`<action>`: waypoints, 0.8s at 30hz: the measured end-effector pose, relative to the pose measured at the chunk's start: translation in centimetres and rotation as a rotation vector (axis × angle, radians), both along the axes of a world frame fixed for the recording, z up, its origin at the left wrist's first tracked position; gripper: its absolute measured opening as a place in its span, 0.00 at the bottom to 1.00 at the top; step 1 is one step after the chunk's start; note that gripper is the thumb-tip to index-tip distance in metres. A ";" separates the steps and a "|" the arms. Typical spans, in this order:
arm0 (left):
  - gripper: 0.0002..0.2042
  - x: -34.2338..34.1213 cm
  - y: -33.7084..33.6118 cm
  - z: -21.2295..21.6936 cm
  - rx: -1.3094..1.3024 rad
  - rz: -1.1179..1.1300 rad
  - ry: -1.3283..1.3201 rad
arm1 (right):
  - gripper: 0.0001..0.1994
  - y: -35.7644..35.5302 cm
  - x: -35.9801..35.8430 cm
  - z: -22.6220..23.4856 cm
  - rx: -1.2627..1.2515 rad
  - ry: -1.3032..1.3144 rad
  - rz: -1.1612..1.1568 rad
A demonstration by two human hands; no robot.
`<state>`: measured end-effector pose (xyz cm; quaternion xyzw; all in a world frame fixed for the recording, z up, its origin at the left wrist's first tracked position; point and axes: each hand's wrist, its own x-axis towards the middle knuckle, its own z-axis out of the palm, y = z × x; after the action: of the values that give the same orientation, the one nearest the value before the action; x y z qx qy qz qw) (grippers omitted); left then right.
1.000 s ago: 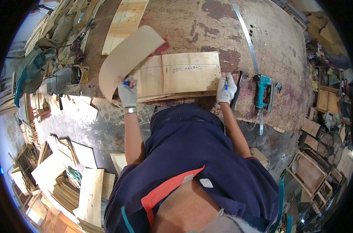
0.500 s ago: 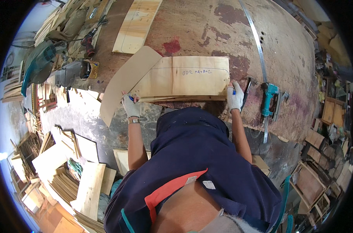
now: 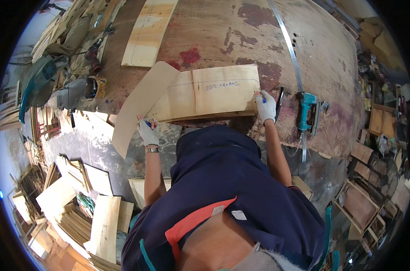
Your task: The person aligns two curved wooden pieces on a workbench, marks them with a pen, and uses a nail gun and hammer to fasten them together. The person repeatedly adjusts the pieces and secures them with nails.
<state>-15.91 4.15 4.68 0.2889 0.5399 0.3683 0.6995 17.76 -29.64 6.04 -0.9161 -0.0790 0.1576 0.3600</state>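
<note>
Head view: at the far left of the bench (image 3: 209,45) a teal circular saw (image 3: 46,71) sits near a grey power tool (image 3: 74,93), with a red and black drill (image 3: 94,59) beyond. Next comes a pale plank (image 3: 148,36) pointing away from the person, a thin line drawn along it. Nearer, a curved beige panel (image 3: 146,92) lies slantwise, its upper end over the left end of a pale wooden board (image 3: 214,97), its lower end jutting past the bench's front edge. The left hand (image 3: 148,134), gloved with bare fingertips, has its grip closed on the panel's near edge, a blue pen (image 3: 147,123) among the fingers. The board lies along the front edge, a blue line and handwriting on top. The right hand (image 3: 266,109), also gloved, touches the board's right edge; a small blue object (image 3: 264,100) shows at its fingers, and I cannot tell whether this grip is clenched. Further right are a black bar (image 3: 280,98), then a long metal strip (image 3: 286,40) with a teal nail gun (image 3: 306,108) across it
</note>
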 end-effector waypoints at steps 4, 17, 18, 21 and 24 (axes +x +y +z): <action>0.15 0.1 -0.3 0.7 0.020 -0.066 -0.040 | 0.27 -1.4 0.5 -0.6 0.027 -0.051 -0.034; 0.14 1.7 -4.0 0.2 0.033 -0.031 0.020 | 0.12 -4.5 1.0 2.6 0.376 0.157 -0.332; 0.14 2.0 -3.8 0.4 0.055 -0.008 0.031 | 0.12 -4.5 0.8 2.3 0.403 0.183 -0.347; 0.15 3.5 -2.4 0.6 0.126 -0.071 0.053 | 0.12 -3.7 0.1 1.5 0.372 0.160 -0.275; 0.16 6.1 -1.7 1.9 0.152 -0.112 0.040 | 0.13 -3.4 -0.3 -0.8 0.332 0.113 -0.227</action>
<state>-9.77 2.45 6.55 0.3780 0.5074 0.3627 0.6841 17.50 -33.02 5.22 -0.8370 0.0204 0.1519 0.5253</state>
